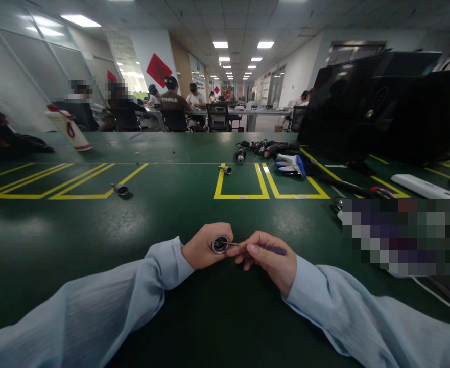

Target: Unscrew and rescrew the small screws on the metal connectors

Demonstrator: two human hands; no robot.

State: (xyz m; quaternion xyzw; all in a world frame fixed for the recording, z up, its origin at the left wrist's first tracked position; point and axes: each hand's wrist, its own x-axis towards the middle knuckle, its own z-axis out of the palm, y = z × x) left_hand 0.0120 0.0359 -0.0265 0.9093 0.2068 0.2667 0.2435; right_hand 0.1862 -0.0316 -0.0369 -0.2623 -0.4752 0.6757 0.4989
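My left hand (207, 246) is wrapped round a cylindrical metal part (220, 245), whose open round end faces me. Its inside is dark, with small details I cannot make out. A thin screwdriver (274, 250) with a purple handle is in my right hand (267, 258), held between thumb and fingers. The screwdriver's shaft points left, and its tip reaches into the open end of the metal part. Both hands are close together above the green table (163, 312). Two similar metal parts lie farther off, one at the left (121, 189) and one near the middle (225, 169).
Yellow tape outlines (241, 197) mark the table. Beyond are another metal piece (240, 155), tangled cables (261, 147) and a blue-white glove (290, 164). Black monitors (378, 102) and a white power strip (424, 187) stand right; a white cup (71, 128) leans left. People sit behind.
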